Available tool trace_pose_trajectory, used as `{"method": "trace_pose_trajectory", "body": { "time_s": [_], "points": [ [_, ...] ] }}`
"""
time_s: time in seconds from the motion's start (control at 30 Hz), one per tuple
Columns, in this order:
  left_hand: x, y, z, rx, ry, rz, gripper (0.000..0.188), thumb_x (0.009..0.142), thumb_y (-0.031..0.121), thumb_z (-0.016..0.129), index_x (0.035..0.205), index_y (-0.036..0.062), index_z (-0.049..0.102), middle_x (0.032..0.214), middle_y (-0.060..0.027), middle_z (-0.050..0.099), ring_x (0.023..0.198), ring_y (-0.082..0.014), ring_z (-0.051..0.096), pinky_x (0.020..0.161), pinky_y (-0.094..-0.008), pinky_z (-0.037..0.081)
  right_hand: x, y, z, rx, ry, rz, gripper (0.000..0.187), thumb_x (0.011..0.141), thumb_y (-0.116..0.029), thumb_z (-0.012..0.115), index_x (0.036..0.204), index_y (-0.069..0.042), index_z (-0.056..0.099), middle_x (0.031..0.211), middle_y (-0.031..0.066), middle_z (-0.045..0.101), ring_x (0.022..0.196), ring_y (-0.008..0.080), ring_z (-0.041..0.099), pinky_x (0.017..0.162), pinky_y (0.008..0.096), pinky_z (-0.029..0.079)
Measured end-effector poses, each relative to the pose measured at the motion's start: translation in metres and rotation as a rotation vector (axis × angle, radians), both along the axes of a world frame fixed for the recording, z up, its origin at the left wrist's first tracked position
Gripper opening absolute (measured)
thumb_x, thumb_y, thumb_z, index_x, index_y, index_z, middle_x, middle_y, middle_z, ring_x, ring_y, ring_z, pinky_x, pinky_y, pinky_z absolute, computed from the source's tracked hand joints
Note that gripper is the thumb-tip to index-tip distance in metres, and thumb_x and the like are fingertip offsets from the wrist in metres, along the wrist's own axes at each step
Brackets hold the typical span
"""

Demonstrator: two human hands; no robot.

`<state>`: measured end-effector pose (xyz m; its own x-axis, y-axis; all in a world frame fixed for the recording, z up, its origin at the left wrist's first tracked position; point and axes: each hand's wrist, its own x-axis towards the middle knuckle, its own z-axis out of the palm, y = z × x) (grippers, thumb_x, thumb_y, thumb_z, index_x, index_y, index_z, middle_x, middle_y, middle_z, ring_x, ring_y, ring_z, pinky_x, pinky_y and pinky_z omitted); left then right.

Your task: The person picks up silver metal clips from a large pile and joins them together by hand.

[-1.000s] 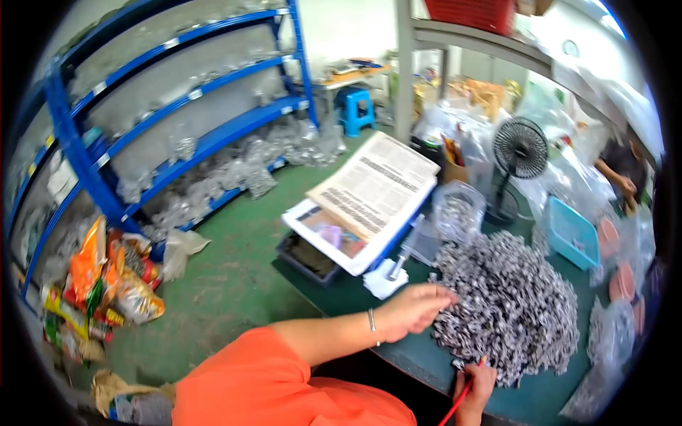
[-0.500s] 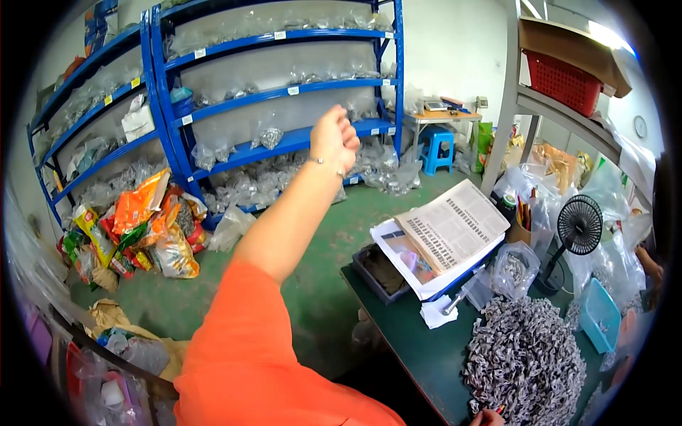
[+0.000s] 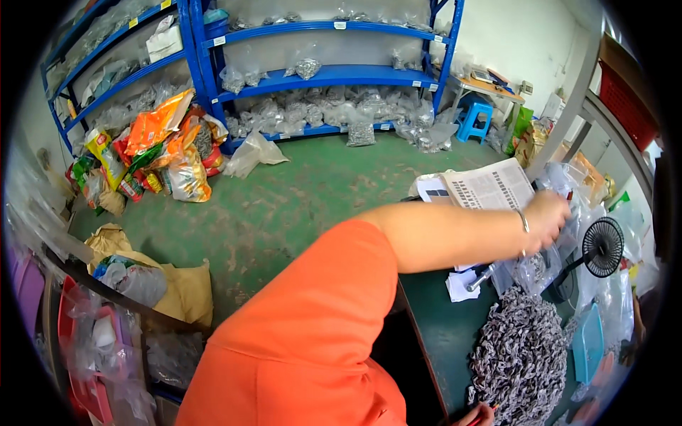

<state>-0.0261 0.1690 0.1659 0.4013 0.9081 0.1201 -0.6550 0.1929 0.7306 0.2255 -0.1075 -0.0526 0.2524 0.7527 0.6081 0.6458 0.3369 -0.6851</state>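
My left arm, in an orange sleeve, stretches across the table. My left hand (image 3: 548, 219), with a bracelet at the wrist, is closed beside the plastic bags and left of the black fan (image 3: 602, 246). A small red-tipped piece shows by its knuckles; whether the fingers hold it is unclear. Low in the view, my right hand (image 3: 481, 414) pinches a thin red pen-like stick (image 3: 495, 407), at the near edge of a heap of small grey metal pieces (image 3: 522, 358). A printed sheet (image 3: 491, 186) lies beyond my left forearm, which partly covers it.
Left of the heap, a metal tool (image 3: 481, 278) lies on white paper (image 3: 462, 287) on the green table (image 3: 442, 334). A light-blue basket (image 3: 588, 344) stands right of it. Blue shelves (image 3: 341, 77) with bagged parts line the back wall. Colourful sacks (image 3: 167, 153) sit on the floor.
My left hand has swung from in front of the shelves rightward and down to the bags by the fan. The view has tilted down and shifted left. My right hand stays by the heap.
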Motion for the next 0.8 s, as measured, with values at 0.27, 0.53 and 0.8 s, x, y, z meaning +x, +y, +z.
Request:
{"method": "trace_pose_trajectory", "body": {
  "time_s": [0.27, 0.53, 0.8],
  "points": [
    [0.045, -0.047, -0.031, -0.029, 0.228, -0.125, 0.022, 0.076, 0.011, 0.054, 0.095, 0.0130, 0.044, 0.061, 0.0043, 0.037, 0.043, -0.0062, 0.030, 0.035, -0.0228, 0.022, 0.000, 0.002, 0.001, 0.096, -0.008, -0.022, 0.012, 0.077, 0.003, 0.060, 0.089, 0.005, 0.060, 0.085, 0.0150, 0.061, 0.076, 0.0221, 0.057, 0.074, 0.0313, 0.049],
    [0.058, -0.060, -0.042, -0.049, 0.307, -0.168, 0.022, 0.075, 0.010, 0.053, 0.096, 0.0096, 0.048, 0.059, 0.0030, 0.038, 0.042, -0.0069, 0.030, 0.035, -0.0240, 0.023, 0.004, -0.006, 0.001, 0.087, -0.120, -0.027, 0.011, 0.080, -0.004, 0.060, 0.088, 0.004, 0.060, 0.084, 0.0151, 0.061, 0.077, 0.0235, 0.058, 0.075, 0.0322, 0.049],
    [0.062, -0.127, -0.102, 0.265, 0.612, -0.290, 0.015, 0.082, 0.020, 0.059, 0.085, 0.0052, 0.061, 0.066, 0.0004, 0.055, 0.057, -0.0079, 0.048, 0.051, -0.0228, 0.039, 0.001, -0.001, -0.020, 0.059, 0.148, -0.153, 0.009, 0.077, 0.003, 0.051, 0.084, -0.002, 0.052, 0.078, 0.0057, 0.052, 0.074, 0.0159, 0.049, 0.070, 0.0262, 0.040]
  ]
}}
